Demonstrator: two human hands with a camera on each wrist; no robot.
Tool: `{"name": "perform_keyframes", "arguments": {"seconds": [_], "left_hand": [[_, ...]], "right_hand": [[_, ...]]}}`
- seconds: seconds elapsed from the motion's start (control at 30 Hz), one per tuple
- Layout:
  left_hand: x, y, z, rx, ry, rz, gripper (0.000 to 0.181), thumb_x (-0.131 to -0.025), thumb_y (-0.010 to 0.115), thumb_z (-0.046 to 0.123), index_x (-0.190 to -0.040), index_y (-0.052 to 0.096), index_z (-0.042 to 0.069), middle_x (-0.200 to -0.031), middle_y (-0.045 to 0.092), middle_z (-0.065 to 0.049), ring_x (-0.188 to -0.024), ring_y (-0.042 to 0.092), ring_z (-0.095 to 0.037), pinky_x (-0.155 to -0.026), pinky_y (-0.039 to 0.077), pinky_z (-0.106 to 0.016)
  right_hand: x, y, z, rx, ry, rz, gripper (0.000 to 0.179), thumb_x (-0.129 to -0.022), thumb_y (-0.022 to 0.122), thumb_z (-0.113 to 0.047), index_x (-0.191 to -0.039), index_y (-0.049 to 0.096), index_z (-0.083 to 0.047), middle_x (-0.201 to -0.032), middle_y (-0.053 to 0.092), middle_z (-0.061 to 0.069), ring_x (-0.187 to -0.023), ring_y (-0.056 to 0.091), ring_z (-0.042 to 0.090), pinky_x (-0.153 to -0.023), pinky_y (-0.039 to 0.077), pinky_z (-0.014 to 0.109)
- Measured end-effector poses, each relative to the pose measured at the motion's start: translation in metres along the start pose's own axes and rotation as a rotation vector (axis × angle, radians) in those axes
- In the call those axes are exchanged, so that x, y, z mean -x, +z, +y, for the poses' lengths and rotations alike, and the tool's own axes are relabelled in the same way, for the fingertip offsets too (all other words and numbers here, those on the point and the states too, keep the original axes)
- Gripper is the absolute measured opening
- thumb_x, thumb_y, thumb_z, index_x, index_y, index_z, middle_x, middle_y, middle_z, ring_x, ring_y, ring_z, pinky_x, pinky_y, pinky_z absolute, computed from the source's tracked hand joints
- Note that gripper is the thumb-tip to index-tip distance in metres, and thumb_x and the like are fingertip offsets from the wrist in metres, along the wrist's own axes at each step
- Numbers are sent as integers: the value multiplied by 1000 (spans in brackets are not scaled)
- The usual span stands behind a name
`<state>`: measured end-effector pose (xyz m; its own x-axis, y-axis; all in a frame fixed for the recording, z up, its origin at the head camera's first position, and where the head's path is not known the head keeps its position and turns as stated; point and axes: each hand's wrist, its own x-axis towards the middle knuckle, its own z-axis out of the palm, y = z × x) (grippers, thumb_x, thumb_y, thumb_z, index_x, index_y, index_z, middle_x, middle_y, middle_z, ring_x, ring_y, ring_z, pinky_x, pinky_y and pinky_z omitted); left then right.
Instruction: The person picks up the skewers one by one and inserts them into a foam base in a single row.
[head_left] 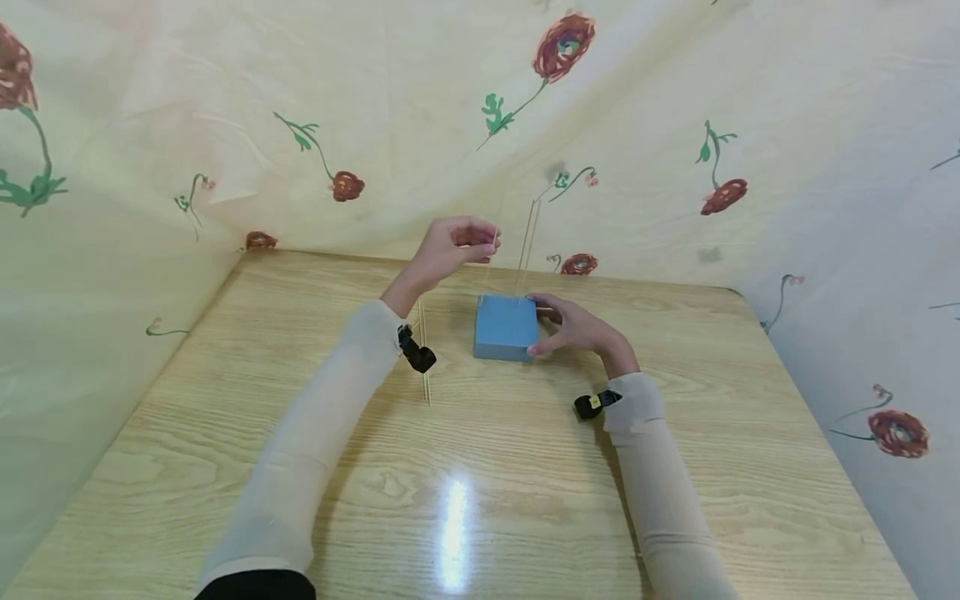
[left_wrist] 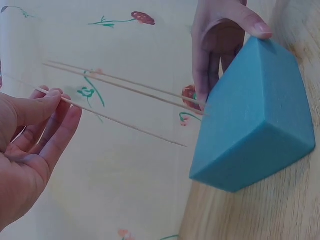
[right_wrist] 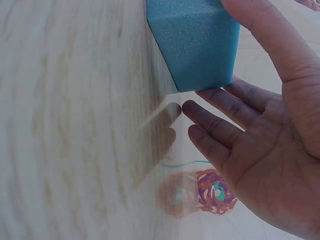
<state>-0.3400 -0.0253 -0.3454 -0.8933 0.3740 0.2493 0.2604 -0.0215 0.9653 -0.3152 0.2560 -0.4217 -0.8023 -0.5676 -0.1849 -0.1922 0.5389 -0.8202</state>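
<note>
A blue foam block (head_left: 506,327) lies on the table, with two thin wooden skewers (head_left: 528,242) standing upright in it near its back edge. My left hand (head_left: 459,243) is raised above the block's left side and pinches another skewer (left_wrist: 125,124) between thumb and fingers. That skewer points down, its lower tip close to the block's top; in the left wrist view a small gap shows between them. My right hand (head_left: 573,327) grips the block at its right side, thumb (right_wrist: 265,35) on the near corner and fingers round the back.
Several loose skewers (head_left: 425,367) lie on the wooden table (head_left: 525,467) beneath my left wrist. Flower-patterned cloth (head_left: 420,108) hangs behind the table and along its sides.
</note>
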Motion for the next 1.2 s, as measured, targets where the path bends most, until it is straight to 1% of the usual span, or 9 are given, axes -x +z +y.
{"name": "perform_keyframes", "arguments": {"seconds": [0.07, 0.17, 0.37, 0.43, 0.53, 0.63, 0.9, 1.03, 1.2], "left_hand": [[-2, 3, 1, -3, 12, -3, 26, -94, 68, -4, -119, 66, -12, -114, 70, -28, -94, 71, -23, -84, 64, -35], [-6, 7, 1, -9, 37, -5, 26, -95, 68, -4, -119, 65, -13, -113, 70, -26, -93, 71, -22, -86, 63, -36], [-13, 15, -3, -2, 73, 21, 24, -94, 68, -3, -117, 66, -12, -111, 71, -23, -98, 70, -32, -86, 63, -36], [-14, 17, -5, 0, 85, 30, 24, -94, 68, -3, -116, 66, -13, -110, 71, -23, -96, 71, -29, -85, 63, -34], [-14, 21, -8, -10, 104, 39, 25, -94, 68, -3, -117, 66, -13, -108, 70, -24, -88, 71, -16, -82, 64, -30], [-13, 24, -12, -15, 112, 47, 25, -94, 68, -3, -117, 65, -14, -108, 70, -26, -83, 69, -8, -81, 64, -30], [-14, 29, -20, -18, 121, 72, 21, -94, 68, -2, -115, 68, -8, -108, 71, -26, -82, 69, -8, -84, 64, -36], [-15, 32, -24, -28, 126, 74, 24, -94, 69, -2, -116, 67, -11, -111, 70, -29, -85, 70, -16, -85, 63, -39], [-15, 35, -25, -41, 133, 83, 24, -95, 69, -1, -116, 68, -9, -109, 71, -25, -96, 70, -39, -84, 64, -35]], "right_hand": [[0, 0, 0, -6, 1, -1, 102, -81, 88, -15, -161, 25, -4, -166, 27, 20, -153, 25, 44, -126, 21, 59], [0, 0, 1, -11, -2, -5, 103, -81, 88, -15, -161, 24, -3, -166, 26, 20, -153, 25, 45, -126, 21, 59], [0, -2, 3, -3, -13, -8, 102, -82, 87, -15, -160, 23, -1, -166, 26, 22, -152, 25, 47, -125, 22, 61], [1, -2, 3, -2, -14, -6, 102, -82, 87, -15, -160, 23, -1, -166, 26, 22, -152, 25, 47, -125, 22, 61], [2, -1, 1, -5, -12, -5, 102, -82, 87, -15, -160, 23, -2, -166, 26, 21, -152, 25, 47, -125, 22, 60], [2, -1, 0, -5, -15, -6, 101, -82, 87, -14, -160, 24, -2, -166, 26, 21, -152, 25, 47, -125, 22, 60], [1, 0, 0, -12, -15, -7, 101, -82, 87, -13, -160, 25, -3, -166, 27, 20, -153, 25, 46, -126, 22, 60], [0, 0, 1, -13, -12, -4, 101, -82, 87, -14, -160, 25, -4, -166, 27, 20, -153, 25, 46, -126, 22, 60], [0, -1, 2, -14, -14, -3, 101, -81, 87, -14, -160, 25, -3, -166, 27, 20, -152, 26, 46, -125, 22, 61]]}}
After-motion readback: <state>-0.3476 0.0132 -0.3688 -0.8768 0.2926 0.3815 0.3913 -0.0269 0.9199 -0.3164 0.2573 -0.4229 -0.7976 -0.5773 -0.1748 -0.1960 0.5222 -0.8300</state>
